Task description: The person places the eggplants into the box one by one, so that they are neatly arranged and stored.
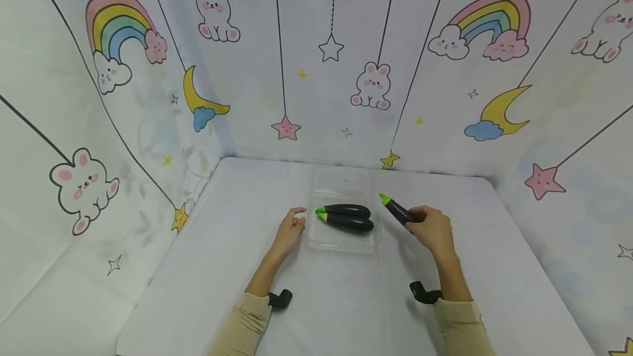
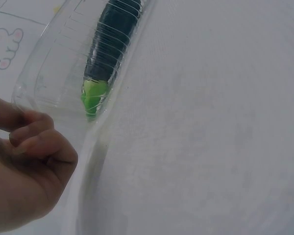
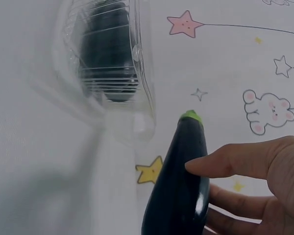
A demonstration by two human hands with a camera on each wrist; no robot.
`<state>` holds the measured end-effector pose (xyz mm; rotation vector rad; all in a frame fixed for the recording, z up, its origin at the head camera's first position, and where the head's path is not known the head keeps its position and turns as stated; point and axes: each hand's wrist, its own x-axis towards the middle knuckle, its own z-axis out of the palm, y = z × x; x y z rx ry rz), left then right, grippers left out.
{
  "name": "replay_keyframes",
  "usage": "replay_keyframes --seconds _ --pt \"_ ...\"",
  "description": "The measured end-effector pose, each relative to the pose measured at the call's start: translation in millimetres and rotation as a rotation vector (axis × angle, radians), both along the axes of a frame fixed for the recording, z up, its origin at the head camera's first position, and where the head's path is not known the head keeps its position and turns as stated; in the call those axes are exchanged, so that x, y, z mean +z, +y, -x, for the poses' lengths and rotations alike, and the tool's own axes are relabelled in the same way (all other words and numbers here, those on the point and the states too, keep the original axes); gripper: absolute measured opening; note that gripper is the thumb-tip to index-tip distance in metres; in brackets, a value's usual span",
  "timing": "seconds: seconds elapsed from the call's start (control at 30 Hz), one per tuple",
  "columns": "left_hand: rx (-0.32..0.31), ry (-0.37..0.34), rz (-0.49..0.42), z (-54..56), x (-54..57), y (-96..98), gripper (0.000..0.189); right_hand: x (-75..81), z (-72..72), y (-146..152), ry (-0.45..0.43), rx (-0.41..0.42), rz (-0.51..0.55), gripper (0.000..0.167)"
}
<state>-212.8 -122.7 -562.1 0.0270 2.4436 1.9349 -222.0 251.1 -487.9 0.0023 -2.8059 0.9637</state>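
My left hand (image 1: 288, 232) is positioned beside the left edge of one clear, ribbed plastic container (image 1: 341, 247); its fingers are loosely bent, and I cannot tell whether they touch the edge. Inside lie two dark, glossy, elongated eggplants with bright green caps (image 1: 350, 222), side by side, caps toward my left hand. Right of the container, my right hand (image 1: 434, 229) pinches a third green-capped dark eggplant (image 1: 397, 211) between thumb and fingers, cap pointing away from the hand. Total count: three eggplants.

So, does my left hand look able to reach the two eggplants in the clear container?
Probably yes: your left hand is beside the clear container, and only its side wall seems to stand before the two eggplants.
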Motion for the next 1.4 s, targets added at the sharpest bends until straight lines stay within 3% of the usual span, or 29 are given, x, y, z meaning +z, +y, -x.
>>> replay_keyframes --seconds 0.53,0.97,1.4 --pt "0.003 -0.001 0.002 -0.1 -2.2 -0.9 0.038 8.4 0.0 -28.7 -0.018 0.143 0.029 0.038" --pt "-0.001 0.008 -0.001 0.2 -1.5 -1.1 0.037 15.6 4.3 -59.9 -0.033 0.185 -0.008 0.039" --pt "0.005 0.003 0.009 1.4 -2.9 -1.0 0.038 15.5 -2.1 -89.1 -0.018 0.28 -0.018 0.042"
